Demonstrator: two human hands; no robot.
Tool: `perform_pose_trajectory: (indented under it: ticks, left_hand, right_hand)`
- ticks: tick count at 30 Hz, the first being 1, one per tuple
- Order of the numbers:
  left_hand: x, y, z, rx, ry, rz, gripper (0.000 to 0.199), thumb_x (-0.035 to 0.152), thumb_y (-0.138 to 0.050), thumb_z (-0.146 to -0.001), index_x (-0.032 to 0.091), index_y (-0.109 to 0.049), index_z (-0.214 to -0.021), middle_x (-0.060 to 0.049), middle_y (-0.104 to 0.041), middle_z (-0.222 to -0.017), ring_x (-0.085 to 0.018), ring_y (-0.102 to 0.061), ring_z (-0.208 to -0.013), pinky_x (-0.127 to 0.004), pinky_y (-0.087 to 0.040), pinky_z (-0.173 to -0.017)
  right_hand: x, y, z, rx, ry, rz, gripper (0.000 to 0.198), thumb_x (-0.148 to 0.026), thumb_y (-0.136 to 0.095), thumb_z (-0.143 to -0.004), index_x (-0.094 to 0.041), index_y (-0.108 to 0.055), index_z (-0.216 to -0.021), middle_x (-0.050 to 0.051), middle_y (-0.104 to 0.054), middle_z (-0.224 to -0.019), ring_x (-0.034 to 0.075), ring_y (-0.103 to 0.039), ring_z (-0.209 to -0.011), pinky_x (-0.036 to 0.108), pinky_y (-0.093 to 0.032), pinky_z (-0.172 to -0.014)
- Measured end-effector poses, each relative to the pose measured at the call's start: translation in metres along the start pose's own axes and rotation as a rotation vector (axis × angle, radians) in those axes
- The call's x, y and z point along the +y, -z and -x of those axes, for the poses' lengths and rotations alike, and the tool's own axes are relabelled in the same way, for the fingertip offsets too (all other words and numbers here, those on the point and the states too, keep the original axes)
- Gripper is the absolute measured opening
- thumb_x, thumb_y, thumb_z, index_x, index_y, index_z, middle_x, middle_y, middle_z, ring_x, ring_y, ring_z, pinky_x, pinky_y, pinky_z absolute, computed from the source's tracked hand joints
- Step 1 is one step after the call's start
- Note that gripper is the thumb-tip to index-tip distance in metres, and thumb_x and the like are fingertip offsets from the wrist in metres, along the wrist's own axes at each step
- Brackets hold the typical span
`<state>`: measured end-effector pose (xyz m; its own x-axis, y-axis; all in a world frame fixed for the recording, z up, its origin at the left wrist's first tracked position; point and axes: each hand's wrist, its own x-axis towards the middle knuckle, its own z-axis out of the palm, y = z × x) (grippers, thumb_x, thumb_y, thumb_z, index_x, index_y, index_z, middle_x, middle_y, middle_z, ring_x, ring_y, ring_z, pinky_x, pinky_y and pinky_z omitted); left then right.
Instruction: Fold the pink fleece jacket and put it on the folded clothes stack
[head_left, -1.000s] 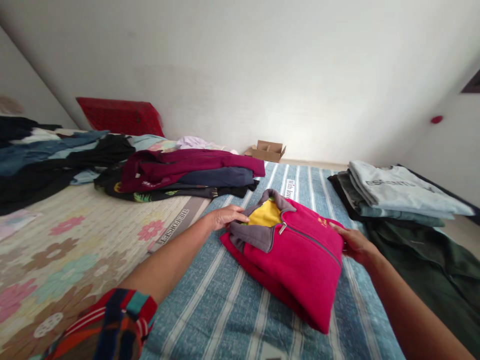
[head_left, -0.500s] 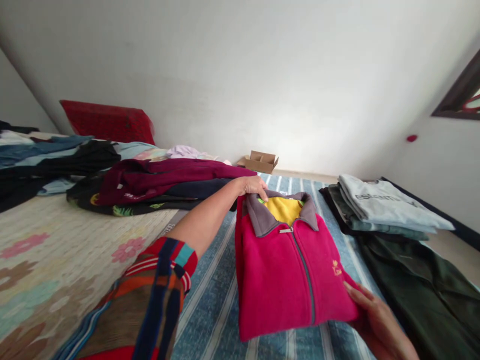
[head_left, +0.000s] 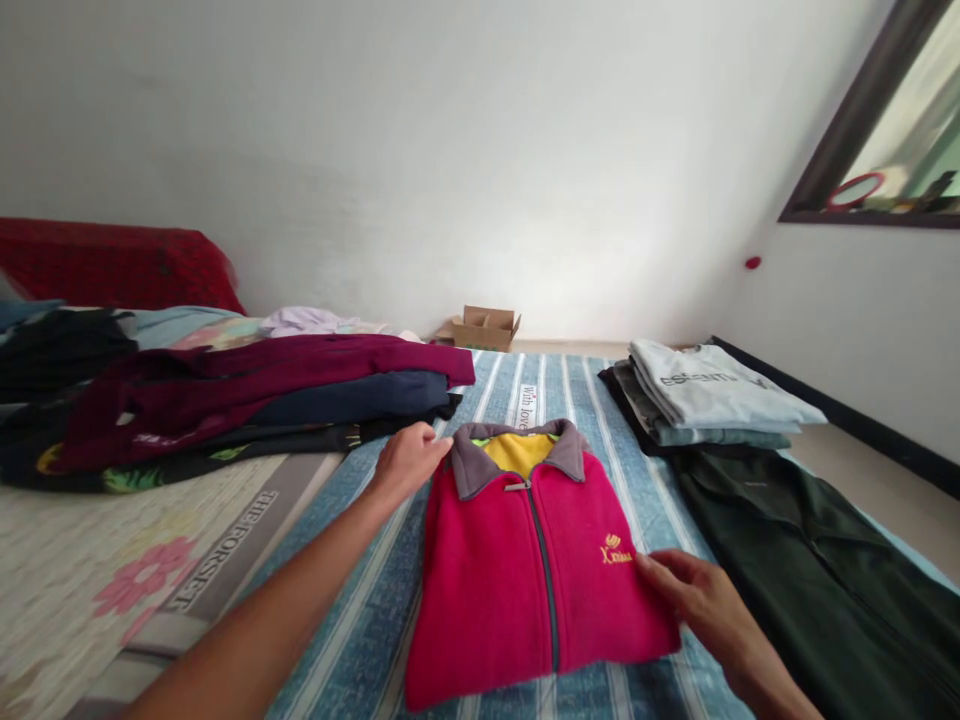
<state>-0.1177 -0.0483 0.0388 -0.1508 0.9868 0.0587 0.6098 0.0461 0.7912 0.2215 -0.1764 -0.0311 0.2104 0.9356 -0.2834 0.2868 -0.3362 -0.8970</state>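
Note:
A folded pink zip-up jacket (head_left: 487, 570) with a grey collar and a yellow lining lies front side up on the blue striped bedding. Its zipper runs down the middle, and yellow embroidery marks the chest. At the jacket's far left corner, beside the collar, my left hand (head_left: 411, 460) has its fingers closed on the edge. My right hand (head_left: 701, 600) grips the right side edge, thumb on top and the other fingers partly hidden below.
To the right stands a stack of folded clothes topped by a white shirt (head_left: 720, 385), with a dark green jacket (head_left: 825, 560) spread in front. Maroon clothing (head_left: 300, 375) lies over other garments at left. A cardboard box (head_left: 484, 328) sits by the wall.
The jacket has come down flatter onto the bedding, both hands still at its edges. My view has turned to the right, showing more of the window.

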Motion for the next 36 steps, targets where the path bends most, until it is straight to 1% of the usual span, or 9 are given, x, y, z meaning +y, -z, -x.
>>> perform_pose_trajectory:
  ticks: [2, 3, 5, 8, 14, 20, 26, 31, 36]
  left_hand:
    - [-0.009, 0.004, 0.033, -0.024, 0.091, 0.067, 0.026, 0.043, -0.056, -0.074, 0.017, -0.052, -0.074, -0.004, -0.061, -0.067, -0.02, -0.058, -0.067, -0.024, -0.039, -0.056]
    - [-0.012, 0.005, 0.048, -0.102, 0.206, 0.21, 0.029, 0.045, -0.056, -0.073, 0.017, -0.053, -0.077, -0.005, -0.063, -0.071, -0.019, -0.059, -0.066, -0.025, -0.04, -0.055]
    - [-0.014, 0.003, 0.071, -0.212, 0.318, 0.396, 0.035, 0.05, -0.06, -0.069, 0.016, -0.053, -0.078, -0.006, -0.066, -0.074, -0.019, -0.061, -0.064, -0.025, -0.042, -0.054]
    - [-0.009, -0.002, 0.084, -0.218, 0.357, 0.496, 0.043, 0.055, -0.067, -0.06, 0.017, -0.054, -0.075, -0.005, -0.065, -0.068, -0.019, -0.061, -0.061, -0.025, -0.043, -0.052]
    - [-0.006, -0.01, 0.078, -0.267, 0.396, 0.472, 0.045, 0.057, -0.07, -0.056, 0.017, -0.056, -0.067, -0.002, -0.063, -0.061, -0.019, -0.06, -0.057, -0.024, -0.04, -0.046]
    - [-0.013, -0.018, 0.07, -0.223, 0.461, 0.562, 0.038, 0.048, -0.074, -0.055, 0.016, -0.056, -0.065, 0.001, -0.059, -0.053, -0.013, -0.054, -0.047, -0.022, -0.039, -0.044]
    - [-0.023, -0.02, 0.066, -0.231, 0.423, 0.644, 0.035, 0.033, -0.077, -0.052, 0.015, -0.059, -0.075, -0.003, -0.067, -0.067, -0.016, -0.06, -0.054, -0.024, -0.044, -0.047]
    - [-0.022, -0.019, 0.062, -0.251, 0.412, 0.839, 0.033, 0.02, -0.076, -0.051, 0.013, -0.063, -0.08, -0.005, -0.07, -0.071, -0.02, -0.066, -0.062, -0.027, -0.05, -0.059]
    - [-0.025, -0.019, 0.055, -0.243, 0.473, 0.947, 0.022, 0.013, -0.073, -0.054, 0.013, -0.061, -0.071, -0.003, -0.069, -0.063, -0.017, -0.064, -0.054, -0.025, -0.05, -0.055]
  right_hand:
    - [-0.009, 0.001, -0.014, -0.02, 0.002, -0.002, 0.043, -0.06, -0.063, -0.065, -0.018, -0.065, -0.071, -0.001, -0.056, -0.056, 0.012, -0.049, -0.053, 0.022, -0.037, -0.047]
    - [-0.015, -0.001, -0.022, -0.057, -0.01, -0.028, 0.041, -0.059, -0.064, -0.065, -0.018, -0.064, -0.068, -0.003, -0.053, -0.053, 0.011, -0.046, -0.05, 0.021, -0.035, -0.046]
    - [-0.027, -0.008, -0.037, -0.107, -0.037, -0.076, 0.039, -0.056, -0.068, -0.063, -0.017, -0.06, -0.062, -0.005, -0.047, -0.047, 0.009, -0.042, -0.045, 0.021, -0.031, -0.043]
    - [-0.039, -0.02, -0.055, -0.147, -0.086, -0.104, 0.037, -0.052, -0.069, -0.063, -0.016, -0.06, -0.061, -0.003, -0.052, -0.047, 0.009, -0.044, -0.043, 0.02, -0.029, -0.041]
    - [-0.034, -0.029, -0.073, -0.189, -0.139, -0.22, 0.028, -0.04, -0.075, -0.062, -0.016, -0.063, -0.067, 0.004, -0.067, -0.061, 0.016, -0.061, -0.054, 0.023, -0.043, -0.046]
    - [-0.038, -0.033, -0.084, -0.169, -0.182, -0.353, 0.024, -0.035, -0.074, -0.063, -0.017, -0.06, -0.073, 0.004, -0.068, -0.064, 0.02, -0.065, -0.061, 0.03, -0.052, -0.058]
    - [-0.044, -0.04, -0.088, -0.175, -0.196, -0.426, 0.018, -0.027, -0.07, -0.065, -0.018, -0.056, -0.072, 0.0, -0.062, -0.054, 0.018, -0.061, -0.052, 0.031, -0.052, -0.057]
    - [-0.044, -0.041, -0.085, -0.171, -0.178, -0.455, 0.017, -0.022, -0.068, -0.066, -0.019, -0.053, -0.072, -0.002, -0.06, -0.054, 0.017, -0.06, -0.051, 0.03, -0.051, -0.055]
    - [-0.047, -0.044, -0.082, -0.117, -0.149, -0.428, 0.019, -0.019, -0.065, -0.068, -0.02, -0.046, -0.066, -0.003, -0.058, -0.051, 0.015, -0.057, -0.047, 0.026, -0.046, -0.048]
